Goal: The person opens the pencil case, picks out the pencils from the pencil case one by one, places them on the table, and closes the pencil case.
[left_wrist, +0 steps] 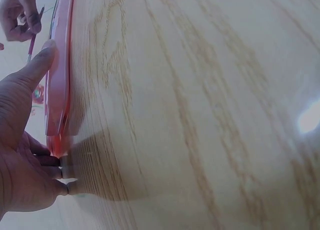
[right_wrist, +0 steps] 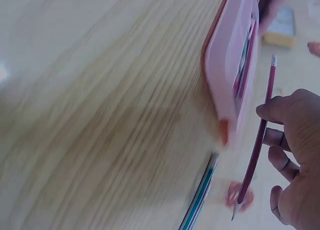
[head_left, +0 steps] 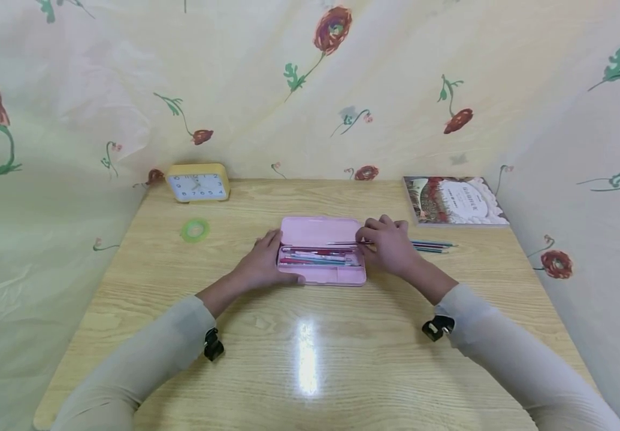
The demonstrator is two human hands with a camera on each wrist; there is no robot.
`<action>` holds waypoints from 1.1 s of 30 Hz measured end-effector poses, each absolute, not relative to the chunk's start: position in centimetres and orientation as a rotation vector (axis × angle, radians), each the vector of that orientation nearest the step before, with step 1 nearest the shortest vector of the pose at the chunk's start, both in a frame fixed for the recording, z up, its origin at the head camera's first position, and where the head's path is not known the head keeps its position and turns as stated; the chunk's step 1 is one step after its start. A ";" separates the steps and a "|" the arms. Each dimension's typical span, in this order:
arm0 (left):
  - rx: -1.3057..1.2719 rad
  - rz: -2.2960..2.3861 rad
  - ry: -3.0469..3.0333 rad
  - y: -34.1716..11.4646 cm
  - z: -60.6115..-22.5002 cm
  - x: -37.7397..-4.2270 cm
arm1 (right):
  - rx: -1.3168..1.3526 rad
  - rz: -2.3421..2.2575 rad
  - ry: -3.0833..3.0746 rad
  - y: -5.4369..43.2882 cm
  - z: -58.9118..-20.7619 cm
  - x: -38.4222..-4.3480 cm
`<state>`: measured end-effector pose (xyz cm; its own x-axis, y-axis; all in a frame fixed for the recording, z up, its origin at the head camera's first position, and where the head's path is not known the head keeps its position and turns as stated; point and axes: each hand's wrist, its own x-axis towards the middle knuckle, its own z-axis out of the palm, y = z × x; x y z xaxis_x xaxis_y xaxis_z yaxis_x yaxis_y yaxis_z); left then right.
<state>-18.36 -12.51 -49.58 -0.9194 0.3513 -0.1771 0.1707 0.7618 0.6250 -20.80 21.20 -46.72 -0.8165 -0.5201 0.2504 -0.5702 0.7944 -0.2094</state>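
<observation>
A pink pencil case (head_left: pixel 317 230) lies on the table with its lid raised at the back and several pencils and pens (head_left: pixel 315 258) inside. My left hand (head_left: pixel 261 263) grips its left end, the thumb (left_wrist: pixel 39 65) on the front edge and the other fingers round the side. Above the right end of the case, my right hand (head_left: pixel 387 244) pinches a dark red pencil (right_wrist: pixel 256 150) between thumb and fingers. The pencil's sharpened tip and its pale eraser end both show in the right wrist view. Several more pencils (head_left: pixel 432 245) lie on the table just right of that hand.
A yellow clock (head_left: pixel 198 182) stands at the back left of the wooden table (head_left: pixel 256 359). In front of it lies a green roll of tape (head_left: pixel 195 230). A book (head_left: pixel 455 200) lies at the back right. Flowered cloth (head_left: pixel 266 90) hangs behind and along both sides.
</observation>
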 end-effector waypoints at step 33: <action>0.425 0.923 2.676 -12.7 -50.1 -18.4 | 0.634 0.284 -2.874 29.3 -49.0 -20.0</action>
<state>-18.39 -12.72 -50.10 -0.9182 0.3608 -0.1634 0.1833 0.7528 0.6323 -20.02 29.33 -49.04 -0.8918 -0.3954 0.2199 -0.4308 0.8906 -0.1456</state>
